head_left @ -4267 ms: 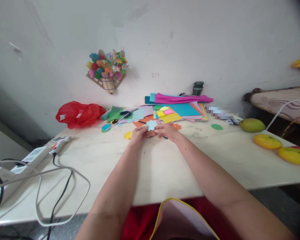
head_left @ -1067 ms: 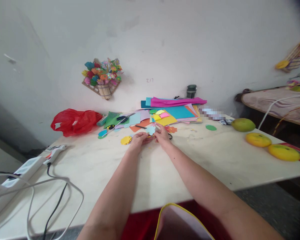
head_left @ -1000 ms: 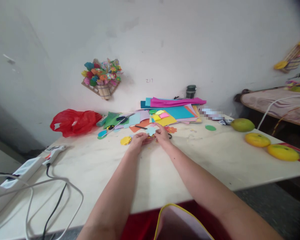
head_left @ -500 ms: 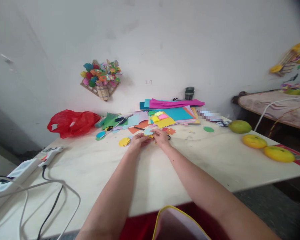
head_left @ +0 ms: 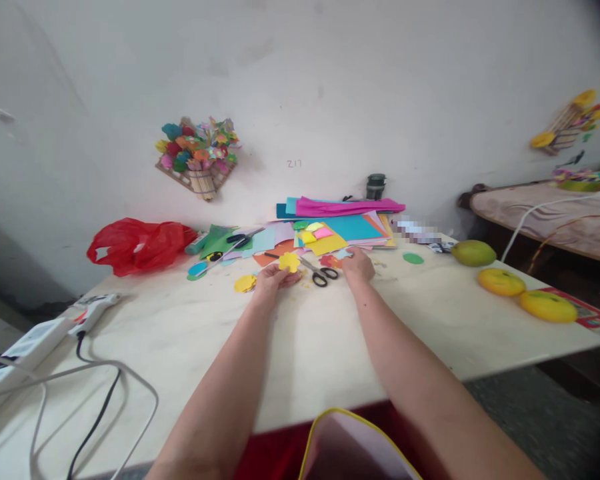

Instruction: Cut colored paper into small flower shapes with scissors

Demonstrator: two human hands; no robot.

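My left hand [head_left: 273, 279] pinches a yellow paper flower [head_left: 289, 262] above the middle of the table. To the right, my right hand [head_left: 359, 265] has its fingers closed on a light blue paper flower [head_left: 343, 254], partly hidden by the hand. That blue flower is over orange-red paper flowers [head_left: 331, 261]. Between my hands lies a pair of black-handled scissors [head_left: 321, 273], with small yellow scraps around it. A stack of yellow paper flowers [head_left: 245, 284] rests just left of my left hand.
Coloured paper sheets [head_left: 357, 230] and a second pair of scissors [head_left: 240, 239] lie behind my hands. A red plastic bag [head_left: 140, 245] is at the left. Power strips [head_left: 35, 350] with cables occupy the left edge. Yellow fruits [head_left: 501, 282] and a green circle [head_left: 413, 258] lie right.
My right hand has moved right, away from my left, carrying the light blue flower. The yellow flower in my left hand and the scissors now show fully. The view has shifted slightly.
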